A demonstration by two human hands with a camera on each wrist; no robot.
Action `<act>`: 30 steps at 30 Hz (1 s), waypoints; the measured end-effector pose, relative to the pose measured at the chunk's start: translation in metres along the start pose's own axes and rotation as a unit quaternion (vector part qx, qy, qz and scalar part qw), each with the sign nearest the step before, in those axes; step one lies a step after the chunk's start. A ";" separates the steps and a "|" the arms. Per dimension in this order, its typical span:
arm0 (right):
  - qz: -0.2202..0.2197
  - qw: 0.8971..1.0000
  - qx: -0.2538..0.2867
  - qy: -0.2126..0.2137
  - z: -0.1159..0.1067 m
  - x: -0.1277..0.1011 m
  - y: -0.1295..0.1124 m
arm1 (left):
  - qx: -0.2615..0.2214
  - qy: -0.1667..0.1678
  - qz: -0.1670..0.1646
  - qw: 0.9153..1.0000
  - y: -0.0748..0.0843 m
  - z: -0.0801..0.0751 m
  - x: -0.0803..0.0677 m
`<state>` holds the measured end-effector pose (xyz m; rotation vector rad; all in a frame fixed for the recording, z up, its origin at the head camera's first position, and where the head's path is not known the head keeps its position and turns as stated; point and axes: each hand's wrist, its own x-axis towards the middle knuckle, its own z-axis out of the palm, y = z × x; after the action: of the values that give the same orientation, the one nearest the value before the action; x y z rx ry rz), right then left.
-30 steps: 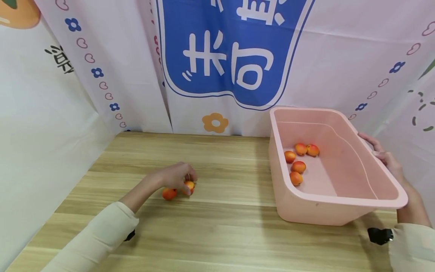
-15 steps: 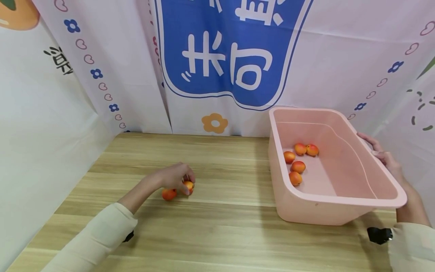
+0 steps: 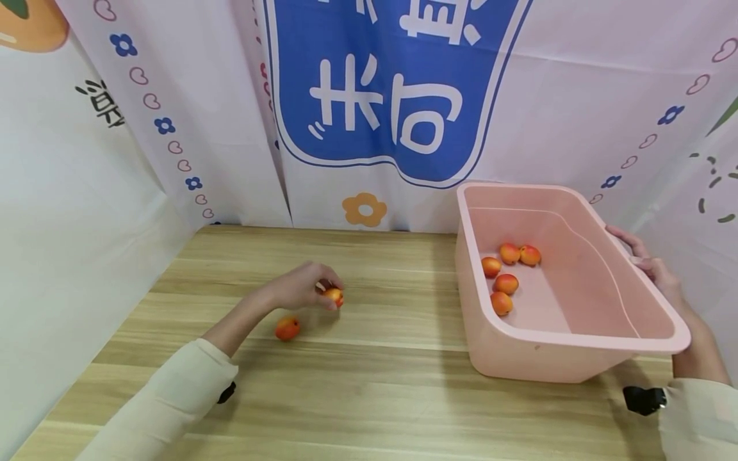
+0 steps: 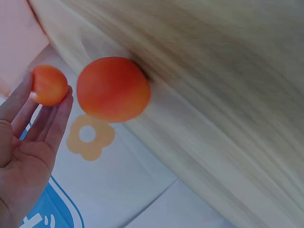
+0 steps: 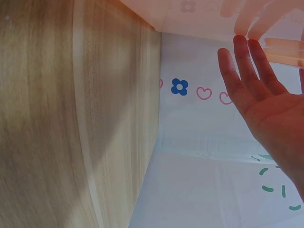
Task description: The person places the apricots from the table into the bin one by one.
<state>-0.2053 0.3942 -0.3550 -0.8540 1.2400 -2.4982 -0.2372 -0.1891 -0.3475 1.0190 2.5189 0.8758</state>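
My left hand (image 3: pixel 305 288) pinches a small orange apricot (image 3: pixel 334 296) in its fingertips, lifted just above the wooden table (image 3: pixel 369 397); the left wrist view shows the same apricot (image 4: pixel 49 85) at the fingertips (image 4: pixel 66 97). A second apricot (image 3: pixel 287 328) lies on the table just below that hand, and looms large in the left wrist view (image 4: pixel 113 89). My right hand (image 3: pixel 648 262) rests with straight fingers against the far right rim of a tilted pink tub (image 3: pixel 576 346). Several apricots (image 3: pixel 505 282) lie inside the tub.
A printed white and blue cloth backdrop (image 3: pixel 392 96) closes off the table at the back and both sides. The tub stands at the table's right end, its right side raised.
My left hand has lifted one apricot off the table and moved it up and to the right, leaving the other one lying there. The right hand and tub have not moved.
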 end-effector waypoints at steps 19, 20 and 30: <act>0.005 0.999 0.024 -0.020 0.000 0.001 0.001 | -0.085 0.079 0.000 0.993 0.028 -0.008 0.035; 0.004 1.000 0.025 -0.019 0.000 0.001 0.001 | -0.089 0.084 0.000 0.992 0.032 -0.009 0.038; 0.002 1.000 0.024 -0.012 0.004 0.000 0.000 | -0.093 0.116 0.017 0.989 0.071 -0.015 0.067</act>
<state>-0.2024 0.3913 -0.3534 -0.8680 1.1683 -2.4964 -0.2545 -0.1082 -0.2931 0.9520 2.5482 1.2809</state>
